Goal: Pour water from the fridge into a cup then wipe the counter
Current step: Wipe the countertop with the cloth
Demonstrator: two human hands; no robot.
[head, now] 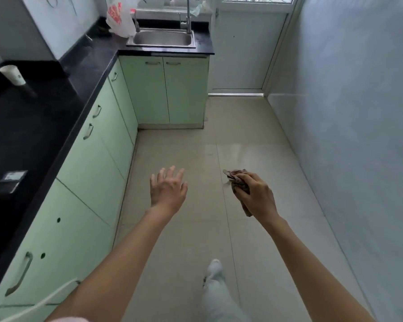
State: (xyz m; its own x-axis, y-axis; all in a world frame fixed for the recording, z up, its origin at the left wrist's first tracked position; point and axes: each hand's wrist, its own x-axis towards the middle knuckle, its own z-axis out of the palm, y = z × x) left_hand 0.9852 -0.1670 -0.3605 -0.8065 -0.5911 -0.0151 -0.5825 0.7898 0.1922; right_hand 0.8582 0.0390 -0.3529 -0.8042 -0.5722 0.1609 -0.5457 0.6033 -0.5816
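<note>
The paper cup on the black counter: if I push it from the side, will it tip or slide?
The cup looks thin and light, so it would probably slide easily on the glossy counter. It is taller than wide with a narrower base, so a high push may tip it. Whether it holds water cannot be seen.

An L-shaped worktop [33, 126] runs along the left side and turns right across the far end. A cup [12, 75] stands on the worktop's left run, near the wall. A flat box [9, 181] lies nearer on the same run. A sink [162, 39] is set into the far run, with a tap [188, 17] behind it and a plastic bag [119, 18] at its left. Cabinets [89, 173] sit under the worktop. Over the floor [196, 145], the left hand [167, 188] is beside the right hand [257, 194], which holds a cloth [239, 180].
</note>
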